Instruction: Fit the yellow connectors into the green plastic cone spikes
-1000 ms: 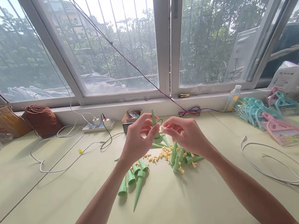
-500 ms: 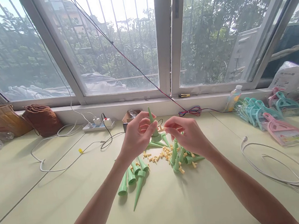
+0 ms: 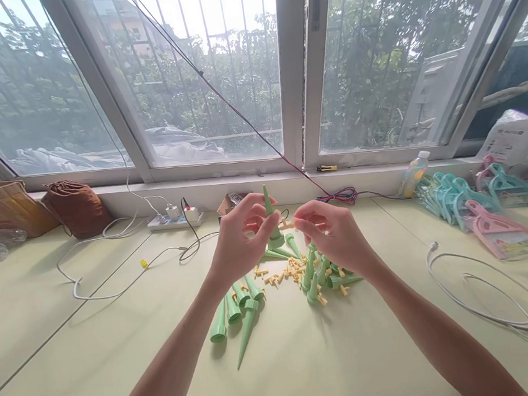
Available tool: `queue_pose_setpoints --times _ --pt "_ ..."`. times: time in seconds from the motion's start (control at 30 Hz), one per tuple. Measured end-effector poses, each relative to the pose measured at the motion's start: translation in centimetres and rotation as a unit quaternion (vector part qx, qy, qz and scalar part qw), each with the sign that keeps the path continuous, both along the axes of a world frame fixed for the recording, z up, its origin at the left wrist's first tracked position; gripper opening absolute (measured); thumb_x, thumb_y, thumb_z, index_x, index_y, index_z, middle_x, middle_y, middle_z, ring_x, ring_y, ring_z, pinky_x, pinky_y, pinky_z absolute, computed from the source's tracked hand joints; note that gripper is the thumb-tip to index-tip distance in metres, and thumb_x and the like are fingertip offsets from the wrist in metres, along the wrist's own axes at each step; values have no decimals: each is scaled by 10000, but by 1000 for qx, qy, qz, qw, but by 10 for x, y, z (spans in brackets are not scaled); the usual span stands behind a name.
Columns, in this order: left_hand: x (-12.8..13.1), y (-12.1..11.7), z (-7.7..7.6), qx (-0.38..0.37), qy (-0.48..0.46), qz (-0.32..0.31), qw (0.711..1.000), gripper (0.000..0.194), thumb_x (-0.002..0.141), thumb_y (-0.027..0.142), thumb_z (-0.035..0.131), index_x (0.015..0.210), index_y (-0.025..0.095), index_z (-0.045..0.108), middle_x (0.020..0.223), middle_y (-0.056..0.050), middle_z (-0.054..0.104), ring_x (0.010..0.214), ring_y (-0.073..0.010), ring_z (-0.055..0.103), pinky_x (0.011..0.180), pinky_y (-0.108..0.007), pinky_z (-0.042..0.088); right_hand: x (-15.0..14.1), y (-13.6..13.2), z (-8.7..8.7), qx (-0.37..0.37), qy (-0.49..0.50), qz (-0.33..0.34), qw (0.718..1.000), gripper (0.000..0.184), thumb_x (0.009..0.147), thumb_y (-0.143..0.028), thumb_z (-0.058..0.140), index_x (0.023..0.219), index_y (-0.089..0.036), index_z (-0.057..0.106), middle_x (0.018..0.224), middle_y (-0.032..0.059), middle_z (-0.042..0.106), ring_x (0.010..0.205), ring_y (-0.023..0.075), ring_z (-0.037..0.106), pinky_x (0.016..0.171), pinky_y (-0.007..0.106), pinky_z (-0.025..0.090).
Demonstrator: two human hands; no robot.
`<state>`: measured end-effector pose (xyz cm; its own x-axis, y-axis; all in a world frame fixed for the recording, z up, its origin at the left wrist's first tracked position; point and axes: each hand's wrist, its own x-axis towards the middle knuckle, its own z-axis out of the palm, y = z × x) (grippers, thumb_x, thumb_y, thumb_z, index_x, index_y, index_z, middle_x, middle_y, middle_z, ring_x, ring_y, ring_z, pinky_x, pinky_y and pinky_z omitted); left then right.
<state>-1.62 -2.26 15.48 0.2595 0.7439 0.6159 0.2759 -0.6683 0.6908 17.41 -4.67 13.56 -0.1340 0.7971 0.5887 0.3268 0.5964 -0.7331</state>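
Note:
My left hand (image 3: 240,241) is closed round a green plastic watering spike (image 3: 276,239), its tip pointing up. The fingertips of my right hand (image 3: 332,232) pinch a small yellow plastic valve (image 3: 287,224), which is at the side of the spike; I cannot tell how far it sits in it. Under my hands lies a pile of loose yellow valves (image 3: 294,271). Several green spikes (image 3: 247,330) lie at the left. At the right, more green spikes (image 3: 309,274) stand or lie, some with yellow valves on them, partly hidden by my right hand.
A power strip (image 3: 173,221) with plugs and white cable (image 3: 110,297) lies back left, near a brown pouch (image 3: 77,208). At the right are a coiled white cable (image 3: 485,320), teal dustpan sets (image 3: 467,200), a pink one (image 3: 505,231) and a bottle (image 3: 415,174). Windows rise behind.
The view has shifted slightly. Both hands keep their grip on the spike and the valve, close together in nearly the same place.

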Motion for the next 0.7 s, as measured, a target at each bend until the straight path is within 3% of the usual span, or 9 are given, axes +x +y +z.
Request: queue_pose_setpoints --times 0.13,0.37,0.7 --pt "-6 3 1 -27 8 -31 999 243 863 391 666 1007 202 616 735 0 625 611 -123 610 568 -235 546 2 1 1 10 12 -25 1000 222 944 -394 565 900 -188 636 756 7 617 579 108 589 494 208 479" --pt "-3 3 -4 -67 105 -91 988 216 861 376 657 975 195 632 679 8 610 592 -126 589 583 -257 547 3 3 0 3 -2 -10 1000 257 929 -435 596 973 -190 659 766 14 640 593 113 596 496 209 469" --pt "4 4 -12 -72 141 -115 981 224 851 380 665 748 184 632 623 23 535 540 -101 502 507 -233 440 3 3 -2 -19 11 28 999 270 874 -452 661 914 -188 618 699 -6 629 541 108 552 515 241 497"
